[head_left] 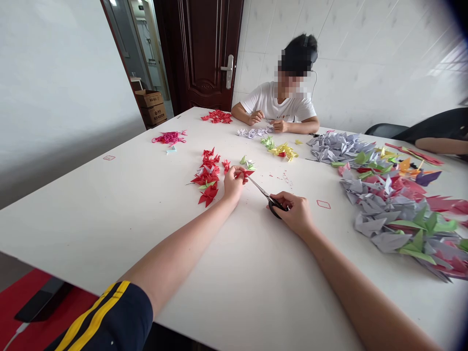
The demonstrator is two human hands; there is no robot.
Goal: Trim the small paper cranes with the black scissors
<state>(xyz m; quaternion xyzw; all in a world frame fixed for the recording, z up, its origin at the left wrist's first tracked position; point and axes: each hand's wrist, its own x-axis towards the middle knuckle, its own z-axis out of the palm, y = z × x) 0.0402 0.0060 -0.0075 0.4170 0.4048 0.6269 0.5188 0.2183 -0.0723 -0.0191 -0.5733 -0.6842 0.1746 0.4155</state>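
Observation:
My left hand (234,182) pinches a small red folded paper piece (249,173) above the middle of the white table (175,253). Black-handled scissors (263,193) are in my right hand (295,211), their blade tips pointing up and left to the red paper. Whether the tips touch it is hard to tell. Just left of my left hand lies a pile of red paper cranes (208,178) with a few white and green ones. A green and white crane (247,163) sits right behind the held piece. Small red scraps (284,177) are scattered behind the scissors.
A large heap of grey, pink and green cranes (395,204) covers the right side. Yellow cranes (287,152), white cranes (254,132), red cranes (216,116) and a magenta pile (170,138) lie farther back. A person in a white shirt (268,100) sits across; another person's arm (442,145) shows at right.

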